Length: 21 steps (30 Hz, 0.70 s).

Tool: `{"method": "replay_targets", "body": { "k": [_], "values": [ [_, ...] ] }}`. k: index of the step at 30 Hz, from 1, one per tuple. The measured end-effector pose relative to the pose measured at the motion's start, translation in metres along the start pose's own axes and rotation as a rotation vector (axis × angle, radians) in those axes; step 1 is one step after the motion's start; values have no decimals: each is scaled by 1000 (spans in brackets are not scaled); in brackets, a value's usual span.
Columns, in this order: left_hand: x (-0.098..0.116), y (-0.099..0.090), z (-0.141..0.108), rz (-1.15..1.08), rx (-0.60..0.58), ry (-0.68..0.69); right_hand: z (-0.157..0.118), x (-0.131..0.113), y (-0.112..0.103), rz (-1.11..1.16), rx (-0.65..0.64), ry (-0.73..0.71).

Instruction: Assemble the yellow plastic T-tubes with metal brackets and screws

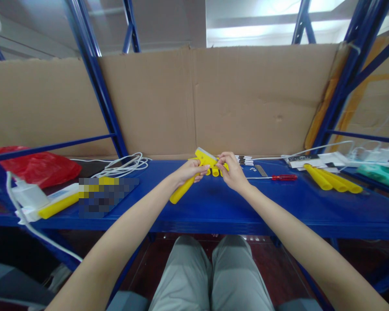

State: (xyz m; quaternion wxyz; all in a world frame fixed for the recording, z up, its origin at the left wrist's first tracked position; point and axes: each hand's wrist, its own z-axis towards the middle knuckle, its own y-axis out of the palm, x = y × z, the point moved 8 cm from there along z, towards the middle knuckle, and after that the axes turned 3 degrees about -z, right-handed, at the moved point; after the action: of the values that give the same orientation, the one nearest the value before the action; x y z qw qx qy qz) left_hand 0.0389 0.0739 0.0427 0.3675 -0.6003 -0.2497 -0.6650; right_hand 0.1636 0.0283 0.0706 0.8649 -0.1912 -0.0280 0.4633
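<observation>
A yellow scraper (184, 190) with a pale blade along its wide head is tilted above the blue table. My left hand (194, 169) is closed around it just below the head, its handle pointing down toward me. The fingers of my right hand (231, 170) are pinched together at the right end of the head. Whatever lies between those fingertips is too small to make out. Behind the hands, more yellow handles (215, 172) are partly covered. Beside my right hand lie a screwdriver (283, 177) with a red handle and a flat metal blade (261, 170).
Several yellow handles (332, 180) lie at the right, near white chargers and cables (372, 153). Coiled white cable (129, 164), a yellow handle (60, 205) and a red plastic bag (39, 166) are at the left. Cardboard (194, 99) stands along the back between blue posts.
</observation>
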Motion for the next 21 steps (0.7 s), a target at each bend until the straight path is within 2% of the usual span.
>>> {"method": "replay_targets", "body": {
  "k": [6, 15, 21],
  "values": [
    [-3, 4, 0, -51, 42, -55, 0, 1, 2, -17, -7, -8],
    [-11, 17, 0, -275, 128, -168, -3, 3, 7, -148, -21, -38],
    [-14, 18, 5, -370, 147, -231, -6, -2, 7, -223, -27, -97]
  ]
}}
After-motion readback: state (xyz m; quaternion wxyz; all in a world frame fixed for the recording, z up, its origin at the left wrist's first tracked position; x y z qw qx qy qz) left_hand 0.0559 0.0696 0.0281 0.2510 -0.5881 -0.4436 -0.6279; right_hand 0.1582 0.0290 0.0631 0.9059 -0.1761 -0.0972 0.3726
